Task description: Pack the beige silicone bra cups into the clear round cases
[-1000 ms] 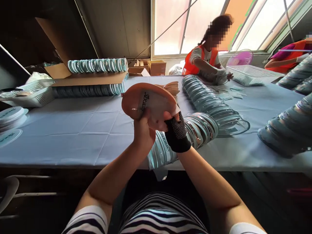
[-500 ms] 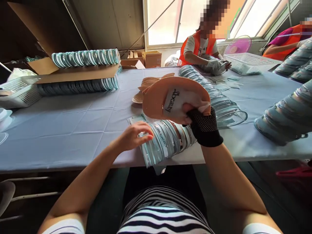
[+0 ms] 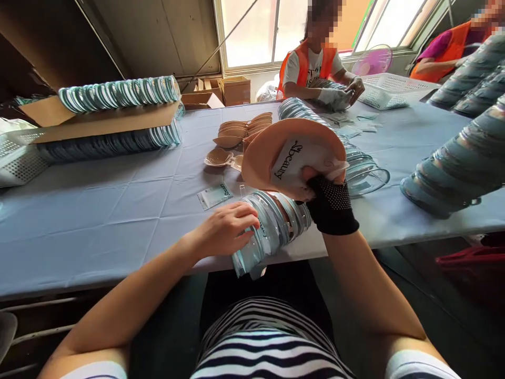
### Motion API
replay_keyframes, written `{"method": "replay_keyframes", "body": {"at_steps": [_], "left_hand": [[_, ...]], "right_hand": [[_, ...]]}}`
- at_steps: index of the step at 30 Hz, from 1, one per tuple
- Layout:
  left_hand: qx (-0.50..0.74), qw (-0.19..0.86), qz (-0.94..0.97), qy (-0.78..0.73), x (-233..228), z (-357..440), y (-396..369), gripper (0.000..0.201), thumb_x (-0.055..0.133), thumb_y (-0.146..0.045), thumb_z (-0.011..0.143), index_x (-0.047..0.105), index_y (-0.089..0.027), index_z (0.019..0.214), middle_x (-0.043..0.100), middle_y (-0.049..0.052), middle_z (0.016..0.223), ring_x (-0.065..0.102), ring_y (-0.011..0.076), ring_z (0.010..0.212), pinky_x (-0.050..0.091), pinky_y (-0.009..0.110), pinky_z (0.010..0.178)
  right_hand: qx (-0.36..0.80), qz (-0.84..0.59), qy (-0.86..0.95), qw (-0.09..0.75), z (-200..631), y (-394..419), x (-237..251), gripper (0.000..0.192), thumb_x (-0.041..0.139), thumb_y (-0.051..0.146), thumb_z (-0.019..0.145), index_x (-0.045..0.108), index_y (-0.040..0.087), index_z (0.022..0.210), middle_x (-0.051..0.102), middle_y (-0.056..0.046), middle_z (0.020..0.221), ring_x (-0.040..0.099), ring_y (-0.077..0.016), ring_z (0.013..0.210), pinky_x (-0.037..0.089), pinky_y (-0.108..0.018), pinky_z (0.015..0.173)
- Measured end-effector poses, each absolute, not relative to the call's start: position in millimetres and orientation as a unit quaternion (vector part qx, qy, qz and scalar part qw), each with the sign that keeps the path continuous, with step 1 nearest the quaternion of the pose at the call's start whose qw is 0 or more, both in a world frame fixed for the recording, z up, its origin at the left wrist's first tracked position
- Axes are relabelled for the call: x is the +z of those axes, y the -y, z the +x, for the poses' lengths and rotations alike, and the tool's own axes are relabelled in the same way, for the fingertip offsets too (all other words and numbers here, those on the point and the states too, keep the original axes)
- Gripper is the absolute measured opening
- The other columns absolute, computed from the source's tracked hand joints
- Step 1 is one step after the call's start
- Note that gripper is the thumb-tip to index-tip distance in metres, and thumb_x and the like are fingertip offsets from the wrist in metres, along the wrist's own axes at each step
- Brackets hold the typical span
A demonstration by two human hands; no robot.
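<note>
A beige adhesive bra cup [image 3: 256, 163] with a white film lettered "Sbeauty" is held up by my right hand [image 3: 329, 197], which wears a black dotted fingerless glove. My thumb presses on the film; the other fingers are hidden behind the cup. My left hand [image 3: 226, 229] is bare, its fingers loosely bent and a gap left before the thumb. Its fingertips overlap the near end of a row of nested clear plastic cases [image 3: 272, 221]; whether they touch it I cannot tell. A small printed sachet [image 3: 215, 196] lies just beyond that hand.
More beige bra cups [image 3: 232, 129] lie stacked behind. A longer row of clear cases [image 3: 369, 176] runs away to the right. Tall case stacks [image 3: 453, 163] lean at far right. Cases on cardboard [image 3: 118, 118] and a white basket [image 3: 23, 163] stand left. A co-worker [image 3: 315, 73] sits opposite.
My left hand has moved slightly right, onto the near end of the case row. My right hand still holds the bra cup, tilted a little differently. The view has shifted.
</note>
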State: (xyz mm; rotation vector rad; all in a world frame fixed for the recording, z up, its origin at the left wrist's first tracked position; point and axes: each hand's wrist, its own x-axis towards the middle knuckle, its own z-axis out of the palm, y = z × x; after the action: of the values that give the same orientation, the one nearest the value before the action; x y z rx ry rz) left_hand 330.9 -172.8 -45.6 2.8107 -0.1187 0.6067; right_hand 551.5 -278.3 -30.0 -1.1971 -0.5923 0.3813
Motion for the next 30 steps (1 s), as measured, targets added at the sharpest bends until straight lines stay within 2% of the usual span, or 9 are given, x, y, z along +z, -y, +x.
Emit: {"method": "replay_keyframes", "body": {"at_steps": [2, 4, 6, 9, 15, 20, 23, 26, 30], "left_hand": [[0.22, 0.123, 0.967, 0.042, -47, 333, 175, 0.006, 0.056, -0.018, 0.09, 0.062, -0.019, 0.09, 0.068, 0.006, 0.101, 0.061, 0.0209, 0.101, 0.051, 0.038, 0.095], [0.204, 0.121, 0.971, 0.041, -45, 336, 176, 0.004, 0.058, -0.019, 0.089, 0.061, -0.019, 0.092, 0.068, 0.007, 0.112, 0.061, 0.0217, 0.107, 0.05, 0.039, 0.099], [0.171, 0.119, 0.977, 0.035, -39, 339, 176, 0.012, 0.06, -0.021, 0.089, 0.062, -0.018, 0.1, 0.066, 0.008, 0.123, 0.06, 0.0223, 0.115, 0.049, 0.039, 0.101], [0.12, 0.102, 0.987, 0.024, -29, 347, 176, 0.021, 0.061, -0.028, 0.09, 0.063, -0.018, 0.108, 0.066, 0.008, 0.122, 0.061, 0.0227, 0.113, 0.05, 0.038, 0.099], [0.074, 0.021, 0.997, 0.022, -28, 355, 178, 0.032, 0.06, -0.042, 0.091, 0.068, -0.021, 0.114, 0.066, 0.008, 0.117, 0.06, 0.0249, 0.109, 0.048, 0.041, 0.092], [0.044, -0.034, 0.998, 0.037, -31, 355, 180, 0.052, 0.06, -0.052, 0.09, 0.058, -0.026, 0.135, 0.061, 0.009, 0.124, 0.055, 0.0281, 0.113, 0.043, 0.044, 0.093], [0.031, -0.06, 0.997, 0.024, -29, 360, 183, 0.049, 0.063, -0.052, 0.085, 0.062, -0.028, 0.127, 0.059, 0.009, 0.113, 0.055, 0.0268, 0.105, 0.042, 0.043, 0.091], [0.011, -0.073, 0.997, 0.013, -28, 365, 187, 0.042, 0.064, -0.052, 0.083, 0.066, -0.025, 0.116, 0.058, 0.008, 0.104, 0.055, 0.026, 0.098, 0.042, 0.042, 0.087], [0.043, -0.057, 0.997, 0.008, -30, 366, 189, 0.037, 0.066, -0.046, 0.081, 0.064, -0.022, 0.109, 0.059, 0.01, 0.113, 0.056, 0.0271, 0.102, 0.042, 0.043, 0.089]], "right_hand": [[0.189, -0.553, 0.258, 0.769, 553, 283, -36, 0.045, 0.08, 0.041, 0.06, 0.059, 0.031, 0.099, 0.068, -0.003, 0.107, 0.066, -0.0261, 0.104, 0.062, -0.041, 0.074], [0.19, -0.551, 0.261, 0.77, 554, 287, -40, 0.046, 0.079, 0.041, 0.061, 0.058, 0.031, 0.102, 0.067, -0.003, 0.114, 0.065, -0.0271, 0.109, 0.062, -0.044, 0.081], [0.186, -0.543, 0.282, 0.769, 555, 290, -44, 0.045, 0.075, 0.04, 0.065, 0.057, 0.031, 0.105, 0.067, -0.003, 0.12, 0.064, -0.0274, 0.114, 0.061, -0.047, 0.088], [0.192, -0.525, 0.305, 0.771, 557, 296, -48, 0.044, 0.07, 0.039, 0.07, 0.054, 0.032, 0.11, 0.064, -0.003, 0.127, 0.062, -0.0268, 0.121, 0.061, -0.047, 0.092], [0.206, -0.534, 0.25, 0.781, 564, 311, -54, 0.049, 0.074, 0.04, 0.065, 0.052, 0.033, 0.108, 0.065, -0.003, 0.126, 0.063, -0.0282, 0.118, 0.062, -0.048, 0.088], [0.201, -0.521, 0.264, 0.787, 571, 314, -64, 0.042, 0.073, 0.04, 0.065, 0.053, 0.031, 0.102, 0.066, -0.002, 0.122, 0.064, -0.0283, 0.118, 0.063, -0.047, 0.084], [0.2, -0.535, 0.237, 0.786, 575, 313, -70, 0.048, 0.075, 0.043, 0.061, 0.053, 0.03, 0.102, 0.066, -0.004, 0.121, 0.064, -0.0299, 0.117, 0.064, -0.045, 0.075], [0.204, -0.543, 0.233, 0.78, 577, 315, -75, 0.051, 0.074, 0.045, 0.063, 0.053, 0.031, 0.107, 0.065, -0.004, 0.124, 0.063, -0.0287, 0.118, 0.063, -0.043, 0.077], [0.179, -0.542, 0.242, 0.784, 577, 323, -79, 0.048, 0.074, 0.044, 0.065, 0.055, 0.03, 0.106, 0.067, -0.004, 0.119, 0.065, -0.027, 0.113, 0.062, -0.042, 0.078]]}}
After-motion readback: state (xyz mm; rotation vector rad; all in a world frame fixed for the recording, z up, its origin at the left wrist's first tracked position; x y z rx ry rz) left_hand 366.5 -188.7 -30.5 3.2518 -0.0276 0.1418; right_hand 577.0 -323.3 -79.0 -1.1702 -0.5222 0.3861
